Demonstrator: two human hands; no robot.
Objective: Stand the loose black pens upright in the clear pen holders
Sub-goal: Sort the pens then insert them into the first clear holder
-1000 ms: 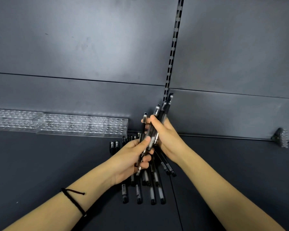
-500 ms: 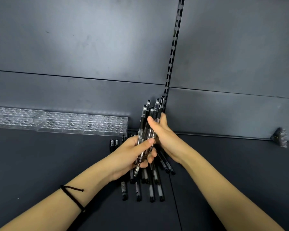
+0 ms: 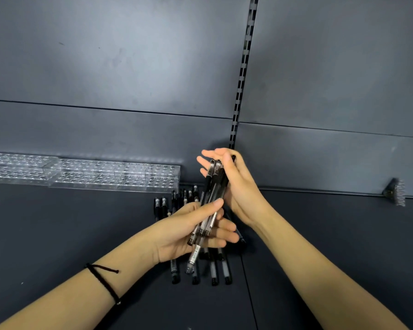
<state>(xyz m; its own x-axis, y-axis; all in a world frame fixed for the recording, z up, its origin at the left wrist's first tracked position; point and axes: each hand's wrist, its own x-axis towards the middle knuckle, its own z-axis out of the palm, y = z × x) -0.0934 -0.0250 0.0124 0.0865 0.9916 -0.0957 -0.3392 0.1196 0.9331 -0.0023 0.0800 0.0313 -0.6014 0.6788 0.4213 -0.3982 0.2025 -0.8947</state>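
A bundle of black pens (image 3: 212, 198) with clear barrels is held tilted above the dark shelf. My left hand (image 3: 188, 231) grips the lower end, thumb across the barrels. At the bundle's top, my right hand (image 3: 234, 186) presses its palm and thumb against the pens while its fingers spread out behind them. More loose black pens (image 3: 212, 270) lie in a pile on the shelf under my hands, partly hidden. The clear pen holders (image 3: 86, 172), rows of round holes with no pens in them, stand along the back wall at the left.
The dark grey shelf (image 3: 57, 234) runs the full width, with a seam (image 3: 248, 294) right of the pile. A slotted upright rail (image 3: 242, 67) climbs the back wall. A small dark bracket (image 3: 395, 191) sits at the far right.
The bundle has been squared up and slid lower, so the pen tops no longer stick out above my right hand. The right fingers have opened out; a pen tip now pokes below my left hand.
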